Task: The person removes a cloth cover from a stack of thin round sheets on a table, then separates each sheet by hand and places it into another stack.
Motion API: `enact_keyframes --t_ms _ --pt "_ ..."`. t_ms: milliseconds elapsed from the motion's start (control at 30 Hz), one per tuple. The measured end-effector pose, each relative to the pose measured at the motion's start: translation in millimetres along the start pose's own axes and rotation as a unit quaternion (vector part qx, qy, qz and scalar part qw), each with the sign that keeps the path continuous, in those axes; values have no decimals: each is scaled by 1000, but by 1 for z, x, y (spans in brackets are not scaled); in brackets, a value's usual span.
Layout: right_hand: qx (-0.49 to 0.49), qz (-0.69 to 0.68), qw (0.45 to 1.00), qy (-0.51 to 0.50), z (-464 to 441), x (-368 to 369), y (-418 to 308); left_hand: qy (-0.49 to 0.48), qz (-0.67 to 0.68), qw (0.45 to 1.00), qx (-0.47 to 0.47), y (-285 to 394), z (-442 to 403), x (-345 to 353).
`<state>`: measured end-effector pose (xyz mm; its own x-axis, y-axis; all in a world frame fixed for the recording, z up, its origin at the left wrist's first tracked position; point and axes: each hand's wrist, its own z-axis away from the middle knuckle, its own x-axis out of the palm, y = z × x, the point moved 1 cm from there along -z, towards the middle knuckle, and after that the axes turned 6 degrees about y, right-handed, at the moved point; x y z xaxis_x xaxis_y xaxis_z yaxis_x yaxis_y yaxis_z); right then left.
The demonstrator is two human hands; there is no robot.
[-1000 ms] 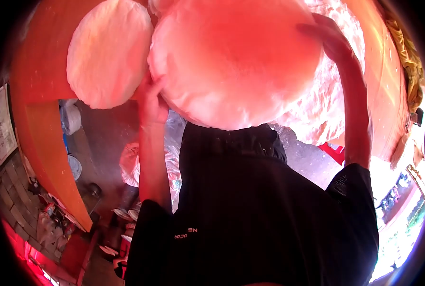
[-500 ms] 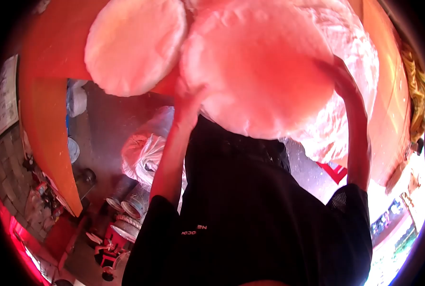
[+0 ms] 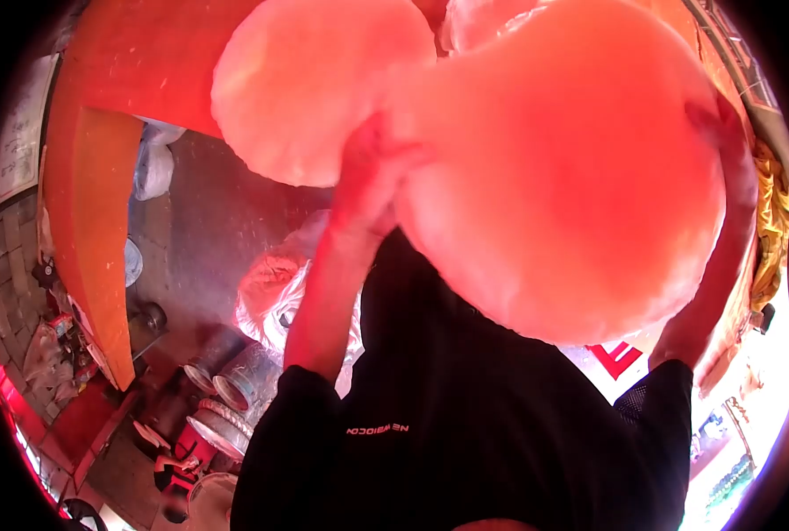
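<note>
Orange-red table (image 3: 166, 71), red-lit. Large round sheet (image 3: 562, 190), one, held before the person's black shirt (image 3: 483, 425); left hand (image 3: 372, 173) clamped on its left edge, right hand (image 3: 726, 142) clamped on its right. Smaller round sheet (image 3: 301, 88), beside it, upper left. Yellow cloth (image 3: 770, 212), far right.

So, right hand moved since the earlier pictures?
Yes, rightward in view: the right hand now shows closer to the yellow cloth than before.

Reddish light, orange table (image 3: 102, 234), dark floor (image 3: 208, 199); grey bricks (image 3: 9, 270), perhaps a wall, left.
</note>
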<state>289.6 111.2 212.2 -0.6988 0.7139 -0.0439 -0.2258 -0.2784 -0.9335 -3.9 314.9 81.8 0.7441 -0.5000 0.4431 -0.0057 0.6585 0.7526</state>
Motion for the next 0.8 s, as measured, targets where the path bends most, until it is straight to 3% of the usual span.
enact_keyframes --t_ms 33,67,100,200,267,333,400,467,500,533,567,633,667,700,733,800 --pt "-26 1 999 42 -5 26 -12 7 -9 998 62 16 -8 -14" --pt "-37 0 997 64 -16 35 -14 -11 -19 999 42 36 -19 -45" --pt "-48 0 995 86 -27 43 -16 37 -30 997 59 57 -22 -62" --pt "-138 -156 971 -120 -103 54 3 159 -23 985 62 119 -33 -115" --pt "-276 -2 948 -159 -146 92 25 136 -38 984 108 146 -36 -148" --pt "-120 -189 961 -161 -182 152 74 132 -67 983 106 156 -47 -184" --pt "-96 -7 980 -174 -222 186 156 171 -91 977 93 140 -75 -240" --pt "-139 191 970 -63 -229 213 221 275 -162 944 83 116 -98 -284" --pt "-135 192 970 -61 -217 212 210 262 -121 952 97 111 -97 -279" --pt "-69 156 981 -91 -195 208 186 248 -78 959 112 107 -95 -272" --pt "-1 119 986 -120 -182 207 173 247 -78 960 106 106 -95 -273" --pt "21 94 988 -117 -185 212 178 253 -108 954 119 100 -86 -280" --pt "25 70 991 -114 -190 215 179 248 -108 956 114 97 -87 -281" --pt "-65 52 995 -49 -190 224 189 247 -129 952 125 95 -91 -282" --pt "-63 54 996 -45 -189 227 190 247 -152 948 133 92 -91 -286" --pt "-212 42 973 -83 -184 226 190 256 -140 949 123 91 -91 -297"
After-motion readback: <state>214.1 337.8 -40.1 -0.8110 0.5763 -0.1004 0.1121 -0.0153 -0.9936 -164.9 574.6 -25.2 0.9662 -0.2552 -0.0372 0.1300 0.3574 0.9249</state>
